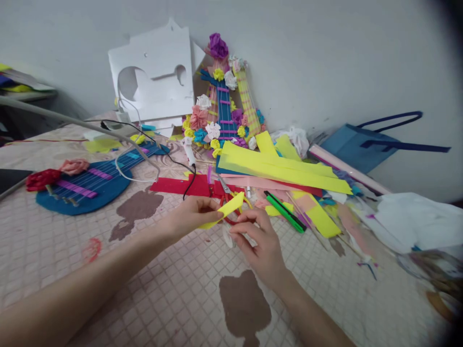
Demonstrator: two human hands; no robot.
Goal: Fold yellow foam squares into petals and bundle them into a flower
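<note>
My left hand [184, 217] pinches a folded yellow crepe paper strip [231, 206] between thumb and fingers, its free end pointing up to the right. Just right of the strip, my right hand [262, 243] is loosely curled, fingers a little apart, with nothing visible in it. Behind both hands lie scissors [224, 185] with red handles, partly hidden by the strip and fingers. Red paper [173, 186] lies flat beyond my left hand. A white glue gun [188, 150] with a black cord stands farther back.
A blue toy guitar [87, 190] with paper roses lies at left. Flower-covered guitars [224, 106] and a white cut-out board [155, 72] lean on the wall. Yellow sheets [282, 166], a green cutter [285, 212], scraps and a blue bag [358, 147] lie right.
</note>
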